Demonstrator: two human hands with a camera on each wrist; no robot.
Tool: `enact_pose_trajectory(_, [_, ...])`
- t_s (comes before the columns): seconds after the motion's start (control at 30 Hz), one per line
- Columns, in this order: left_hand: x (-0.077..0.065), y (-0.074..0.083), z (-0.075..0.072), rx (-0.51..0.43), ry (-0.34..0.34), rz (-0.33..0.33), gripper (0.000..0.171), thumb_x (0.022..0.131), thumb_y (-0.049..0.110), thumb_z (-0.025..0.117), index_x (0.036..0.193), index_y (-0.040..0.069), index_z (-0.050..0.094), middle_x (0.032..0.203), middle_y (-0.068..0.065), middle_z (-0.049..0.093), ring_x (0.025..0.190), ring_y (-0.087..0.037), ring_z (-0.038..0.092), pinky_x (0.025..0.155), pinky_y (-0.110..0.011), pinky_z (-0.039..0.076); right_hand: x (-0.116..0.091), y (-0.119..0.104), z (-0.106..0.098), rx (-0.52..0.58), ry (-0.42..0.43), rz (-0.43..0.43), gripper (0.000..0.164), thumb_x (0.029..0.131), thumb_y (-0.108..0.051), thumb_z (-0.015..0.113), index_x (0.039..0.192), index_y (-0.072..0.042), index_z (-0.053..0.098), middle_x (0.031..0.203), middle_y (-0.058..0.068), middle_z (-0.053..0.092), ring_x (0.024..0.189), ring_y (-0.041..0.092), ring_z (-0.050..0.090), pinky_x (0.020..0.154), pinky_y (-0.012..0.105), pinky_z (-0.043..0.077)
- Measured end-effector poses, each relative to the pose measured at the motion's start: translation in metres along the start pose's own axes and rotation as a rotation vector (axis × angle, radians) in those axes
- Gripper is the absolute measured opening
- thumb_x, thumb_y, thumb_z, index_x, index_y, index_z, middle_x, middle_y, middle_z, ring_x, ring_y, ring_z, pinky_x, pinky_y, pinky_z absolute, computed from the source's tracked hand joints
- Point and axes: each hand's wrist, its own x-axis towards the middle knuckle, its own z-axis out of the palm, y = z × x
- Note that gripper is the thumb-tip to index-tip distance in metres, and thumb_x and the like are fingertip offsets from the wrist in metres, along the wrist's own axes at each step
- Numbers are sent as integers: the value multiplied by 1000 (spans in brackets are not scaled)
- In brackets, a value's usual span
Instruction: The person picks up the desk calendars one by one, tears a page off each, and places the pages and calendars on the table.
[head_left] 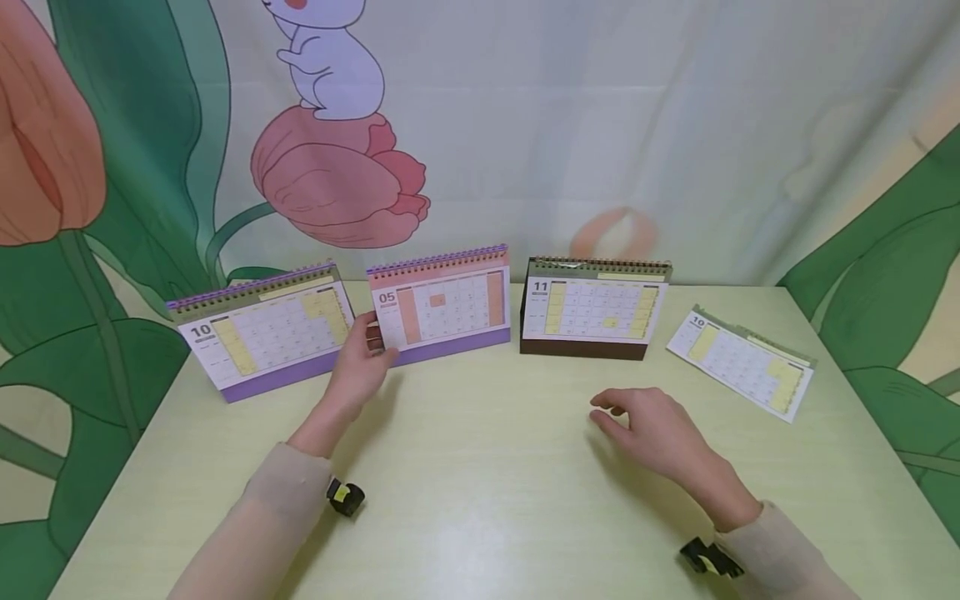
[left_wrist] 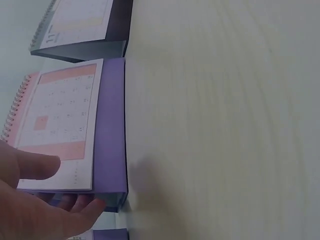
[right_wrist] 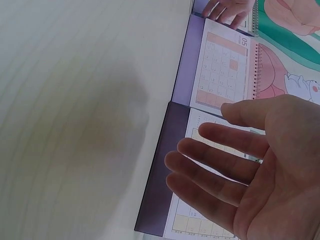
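A desk calendar with a pink page marked 05 stands on a purple base. At its left edge my left hand holds it, thumb over the front of the page and fingers round the side, as the left wrist view shows. My right hand hovers over the table in front of a dark brown desk calendar marked 11. Its fingers are loosely bent, and the palm has nothing in it. Left of my left hand, another purple-based desk calendar shows 10.
A loose calendar page marked 10 lies at the right of the pale table. Behind the table hangs a curtain printed with flowers and a white rabbit. Black straps sit at the wrists.
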Motion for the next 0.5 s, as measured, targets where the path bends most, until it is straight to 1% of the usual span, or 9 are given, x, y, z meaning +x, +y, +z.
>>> enact_pose_trajectory(0.1, [3, -4, -1, 5, -9, -14, 60, 97, -11, 54, 152, -8, 30, 141, -29, 44, 130, -41, 47, 108, -47, 43, 0, 0, 0, 1, -4, 2, 22, 98, -22, 70, 113, -7, 77, 105, 4, 76, 95, 26, 71, 81, 48, 57])
enact_pose_trajectory(0.2, [7, -9, -2, 59, -24, -39, 56, 97, -9, 58, 148, -9, 35, 136, -27, 48, 123, -38, 51, 104, -46, 47, 0, 0, 0, 4, -9, 5, 22, 99, -22, 70, 113, -7, 77, 106, 4, 76, 96, 26, 71, 81, 48, 57])
enact_pose_trajectory(0.3, [10, -14, -2, 108, -30, -55, 55, 97, -5, 62, 146, -8, 38, 133, -26, 49, 118, -37, 53, 100, -44, 48, 0, 0, 0, 7, -6, 0, 21, 98, -22, 70, 113, -8, 77, 106, 4, 76, 96, 25, 71, 82, 48, 57])
enact_pose_trajectory(0.4, [12, -17, -3, 158, -22, -47, 50, 98, -2, 63, 144, -8, 42, 131, -25, 51, 116, -37, 53, 99, -44, 48, 0, 0, 0, 7, -1, -12, 21, 98, -22, 70, 112, -8, 77, 106, 3, 76, 96, 25, 71, 81, 48, 57])
enact_pose_trajectory(0.5, [14, -18, -2, 203, -6, -18, 44, 100, 0, 60, 141, -8, 47, 129, -25, 55, 114, -36, 54, 97, -44, 49, 0, 0, -1, 6, 5, -20, 21, 98, -22, 70, 112, -7, 77, 105, 3, 76, 95, 25, 71, 81, 48, 57])
